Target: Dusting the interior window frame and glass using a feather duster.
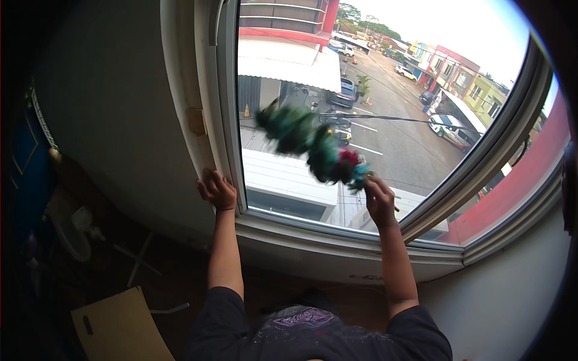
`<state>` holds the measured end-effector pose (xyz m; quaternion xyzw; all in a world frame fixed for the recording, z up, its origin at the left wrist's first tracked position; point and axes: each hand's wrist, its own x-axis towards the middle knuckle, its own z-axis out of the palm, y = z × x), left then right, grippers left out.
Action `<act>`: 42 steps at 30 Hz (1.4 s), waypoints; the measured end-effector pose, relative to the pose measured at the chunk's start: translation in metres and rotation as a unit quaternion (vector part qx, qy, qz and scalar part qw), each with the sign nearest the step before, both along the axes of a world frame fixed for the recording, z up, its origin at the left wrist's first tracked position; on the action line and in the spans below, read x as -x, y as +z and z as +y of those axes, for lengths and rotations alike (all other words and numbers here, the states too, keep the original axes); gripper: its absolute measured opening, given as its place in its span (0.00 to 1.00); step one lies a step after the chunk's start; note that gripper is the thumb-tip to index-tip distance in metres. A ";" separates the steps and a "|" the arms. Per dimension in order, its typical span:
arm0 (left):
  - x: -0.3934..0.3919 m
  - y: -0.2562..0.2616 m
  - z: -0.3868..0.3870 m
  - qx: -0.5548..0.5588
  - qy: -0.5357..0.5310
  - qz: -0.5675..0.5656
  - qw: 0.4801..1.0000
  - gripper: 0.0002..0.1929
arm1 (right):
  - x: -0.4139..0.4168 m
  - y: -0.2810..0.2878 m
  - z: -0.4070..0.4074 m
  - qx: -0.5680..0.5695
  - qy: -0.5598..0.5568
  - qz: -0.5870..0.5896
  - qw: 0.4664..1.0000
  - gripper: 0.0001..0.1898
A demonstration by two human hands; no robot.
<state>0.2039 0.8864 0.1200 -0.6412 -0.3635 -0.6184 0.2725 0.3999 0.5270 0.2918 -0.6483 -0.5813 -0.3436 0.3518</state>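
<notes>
My right hand [380,198] grips the thin handle of a feather duster [323,155], and a bit of that handle pokes out past my fist. The duster's green, teal and red feathers slant up to the left in front of the window pane [402,158], blurred as if in motion. Whether they touch the glass I cannot tell. On the left side of the window frame [228,135] rests my left hand [219,192], fingers apart and holding nothing.
Below the window runs a pale sill ledge [307,232]. A vertical frame bar [478,149] divides the panes at right. At lower left stands a tan board [119,327] with a slot, near white crossed legs [137,259] on the dark floor. Outside lies a street [397,117] with parked cars.
</notes>
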 end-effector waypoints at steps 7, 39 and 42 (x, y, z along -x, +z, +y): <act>0.003 -0.002 -0.005 0.019 -0.020 0.004 1.000 0.26 | 0.007 0.018 0.009 -0.133 -0.048 0.083 0.986 0.09; 0.003 -0.002 -0.001 0.003 -0.003 -0.005 1.000 0.26 | 0.012 -0.015 0.005 0.087 -0.079 -0.122 0.986 0.07; 0.004 0.000 0.000 -0.001 -0.003 -0.010 1.000 0.26 | 0.002 -0.020 -0.011 0.000 -0.094 -0.059 0.994 0.05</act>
